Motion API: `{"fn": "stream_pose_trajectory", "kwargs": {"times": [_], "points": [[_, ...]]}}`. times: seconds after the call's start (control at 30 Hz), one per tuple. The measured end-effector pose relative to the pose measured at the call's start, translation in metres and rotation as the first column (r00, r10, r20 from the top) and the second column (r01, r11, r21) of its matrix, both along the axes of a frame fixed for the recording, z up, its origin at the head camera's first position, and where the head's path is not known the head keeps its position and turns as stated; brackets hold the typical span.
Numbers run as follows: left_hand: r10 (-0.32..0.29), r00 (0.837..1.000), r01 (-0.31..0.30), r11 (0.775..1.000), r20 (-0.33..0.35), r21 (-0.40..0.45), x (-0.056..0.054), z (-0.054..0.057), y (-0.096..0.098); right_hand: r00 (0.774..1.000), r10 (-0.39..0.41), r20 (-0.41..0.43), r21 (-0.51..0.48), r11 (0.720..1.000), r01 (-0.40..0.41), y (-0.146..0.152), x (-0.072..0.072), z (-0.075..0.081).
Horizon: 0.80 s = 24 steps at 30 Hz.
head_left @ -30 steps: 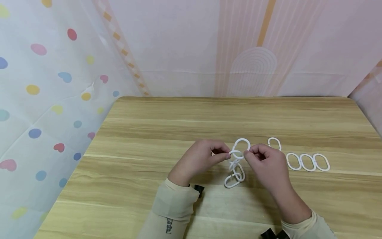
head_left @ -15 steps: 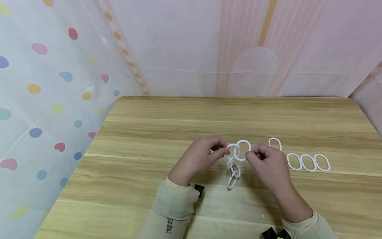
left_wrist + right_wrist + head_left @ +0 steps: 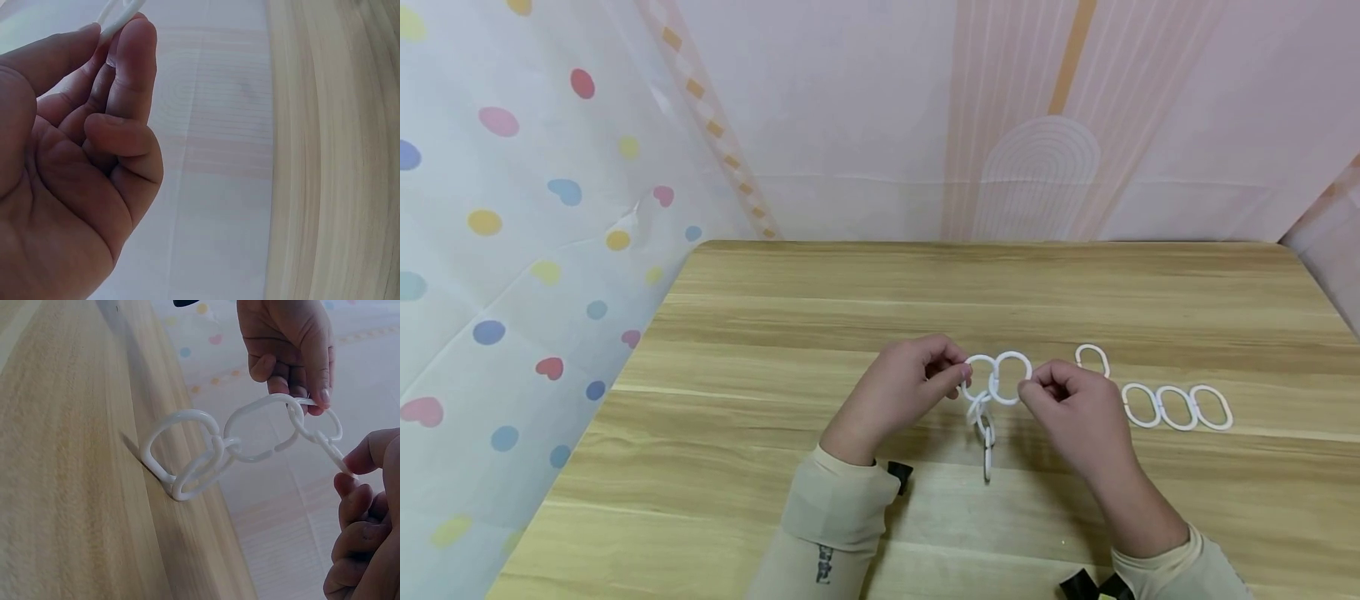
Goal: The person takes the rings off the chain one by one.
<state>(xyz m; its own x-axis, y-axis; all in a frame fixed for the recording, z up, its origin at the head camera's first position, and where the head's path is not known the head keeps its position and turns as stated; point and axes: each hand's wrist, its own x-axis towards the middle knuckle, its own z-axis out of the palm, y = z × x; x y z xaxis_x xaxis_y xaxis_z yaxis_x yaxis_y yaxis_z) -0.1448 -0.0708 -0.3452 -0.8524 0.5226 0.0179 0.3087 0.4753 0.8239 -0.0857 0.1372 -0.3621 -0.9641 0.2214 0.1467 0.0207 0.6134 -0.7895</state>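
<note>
In the head view, my left hand (image 3: 898, 396) pinches a white plastic chain link (image 3: 980, 357) between thumb and finger. A second white link (image 3: 1013, 354), hooked through it, is pinched by my right hand (image 3: 1086, 421). Below them dangles a short chain of white links (image 3: 987, 458), which the right wrist view shows as oval rings, some with a small gap. Its lowest link (image 3: 147, 447) is at or just above the tabletop; I cannot tell if it touches. The left wrist view catches only a bit of the left-hand link (image 3: 122, 24) at the fingertips.
To the right of my right hand, three white links (image 3: 1180, 428) lie side by side on the wooden table (image 3: 850, 292). Behind them lies another loose link (image 3: 1104, 360), partly hidden by the hand. A patterned cloth (image 3: 850, 125) hangs beyond the table's far edge.
My left hand has shifted slightly left and up, drawing its link away from the right-hand link so the two stand side by side. The hanging chain has swung straighter. The right hand hardly moves.
</note>
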Motion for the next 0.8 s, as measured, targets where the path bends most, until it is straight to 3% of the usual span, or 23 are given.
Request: {"fn": "stream_pose_trajectory", "kwargs": {"times": [0.3,0.8], "points": [[0.045,0.996,-0.047,0.999,0.072,0.027,0.001,0.001,0.000,1.000,0.023,-0.018,-0.038,0.999,-0.024,-0.003,0.002,-0.001],[0.133,0.986,-0.146,0.980,0.104,0.133,-0.001,-0.003,0.004,0.972,-0.055,-0.230,-0.205,0.979,0.007,-0.015,0.002,-0.012]]}}
